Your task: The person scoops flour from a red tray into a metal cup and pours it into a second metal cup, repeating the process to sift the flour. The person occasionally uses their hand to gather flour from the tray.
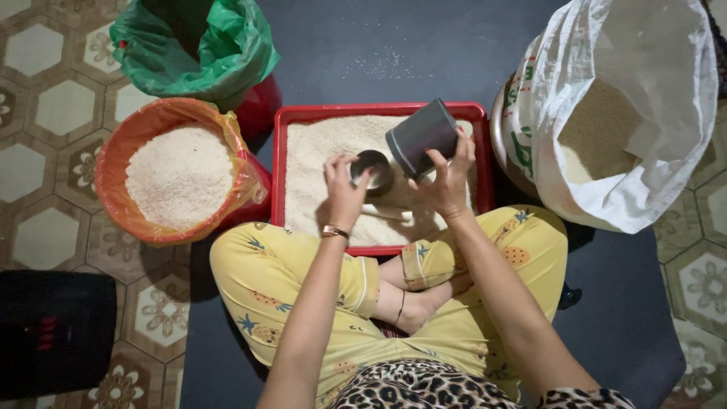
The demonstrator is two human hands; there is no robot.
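A red rectangular tray point(485, 151) full of white rice lies in front of my crossed legs. My right hand point(448, 179) grips a dark grey cylindrical container point(421, 137), tilted over the tray. My left hand point(342, 189) holds a small round metal lid or cup point(372, 168) just left of the container. A pale spoon-like utensil point(386, 213) rests on the rice below my hands.
An orange bag-lined tub point(113, 151) of white rice stands to the left. A green plastic bag point(227, 53) over a red bin sits behind it. A large white sack point(651, 113) of grain stands open at right. A black box point(53, 333) lies at lower left.
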